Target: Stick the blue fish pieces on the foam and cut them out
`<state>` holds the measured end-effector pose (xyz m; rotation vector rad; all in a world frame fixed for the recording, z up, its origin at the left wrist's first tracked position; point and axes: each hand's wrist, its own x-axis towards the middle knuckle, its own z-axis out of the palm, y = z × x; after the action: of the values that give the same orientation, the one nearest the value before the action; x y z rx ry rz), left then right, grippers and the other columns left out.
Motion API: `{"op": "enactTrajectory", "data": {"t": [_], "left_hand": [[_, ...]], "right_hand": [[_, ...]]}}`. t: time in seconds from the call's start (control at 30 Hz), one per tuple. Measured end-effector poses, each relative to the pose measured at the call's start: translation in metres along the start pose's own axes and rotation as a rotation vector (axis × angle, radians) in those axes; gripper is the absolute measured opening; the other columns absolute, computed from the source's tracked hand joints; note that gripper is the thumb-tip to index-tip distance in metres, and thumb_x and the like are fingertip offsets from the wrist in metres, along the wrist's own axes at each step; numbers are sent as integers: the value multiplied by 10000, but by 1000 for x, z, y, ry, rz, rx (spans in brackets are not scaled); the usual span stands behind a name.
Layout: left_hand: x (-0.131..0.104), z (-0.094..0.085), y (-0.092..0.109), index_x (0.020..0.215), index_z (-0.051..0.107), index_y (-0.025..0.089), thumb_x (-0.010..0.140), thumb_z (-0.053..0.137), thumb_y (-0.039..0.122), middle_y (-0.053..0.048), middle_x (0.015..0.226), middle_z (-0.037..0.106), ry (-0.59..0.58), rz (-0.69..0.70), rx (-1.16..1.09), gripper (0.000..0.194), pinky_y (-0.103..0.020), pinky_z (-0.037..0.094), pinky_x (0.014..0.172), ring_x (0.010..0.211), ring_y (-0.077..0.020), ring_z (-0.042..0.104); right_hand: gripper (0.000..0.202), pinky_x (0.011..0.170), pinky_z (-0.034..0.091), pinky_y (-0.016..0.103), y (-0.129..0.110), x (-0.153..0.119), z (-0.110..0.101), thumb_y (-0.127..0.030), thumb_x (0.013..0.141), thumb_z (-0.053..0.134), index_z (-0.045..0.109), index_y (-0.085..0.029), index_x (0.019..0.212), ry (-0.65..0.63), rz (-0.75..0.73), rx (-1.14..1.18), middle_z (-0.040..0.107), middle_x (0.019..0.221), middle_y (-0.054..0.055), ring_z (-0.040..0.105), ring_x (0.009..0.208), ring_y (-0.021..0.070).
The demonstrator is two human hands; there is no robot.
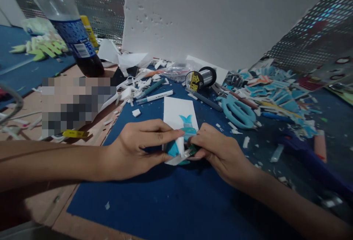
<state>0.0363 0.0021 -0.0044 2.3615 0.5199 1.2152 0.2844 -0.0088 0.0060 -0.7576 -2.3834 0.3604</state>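
My left hand point(143, 148) comes in from the left, its fingers closed on a small blue and white piece point(173, 148). My right hand point(216, 148) is closed around a cutter with a dark green handle point(193, 149); its pale blade point(178, 158) lies against the near side of the piece. Behind the fingers, a blue tail-like shape point(185, 119) shows over a white card point(178, 109) on the blue mat point(154, 203). My fingertips partly hide the piece and the cutter's handle.
Light blue scissors point(238, 112), a spool point(200, 79) and pens point(158, 96) lie behind my hands. A bottle point(74, 38) stands back left, near a white board point(193, 19). Blue and white scraps point(278, 89) are heaped at right, behind a dark purple tool point(311, 159).
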Motion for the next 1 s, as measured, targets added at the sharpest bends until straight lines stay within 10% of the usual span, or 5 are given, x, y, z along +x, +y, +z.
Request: {"op": "enactTrajectory", "data": {"t": [1.0], "left_hand": [[-2,0,3,1253,700,119,1004,584,42,-113,1016,753,-34,72,45,285,-182,614,750,888,-139,748]], "right_hand": [[412,622,477,298,-2,-5,6,-409,1132,317,596,-216,899,-33,51,115,667,733,35,568,690,186]]}}
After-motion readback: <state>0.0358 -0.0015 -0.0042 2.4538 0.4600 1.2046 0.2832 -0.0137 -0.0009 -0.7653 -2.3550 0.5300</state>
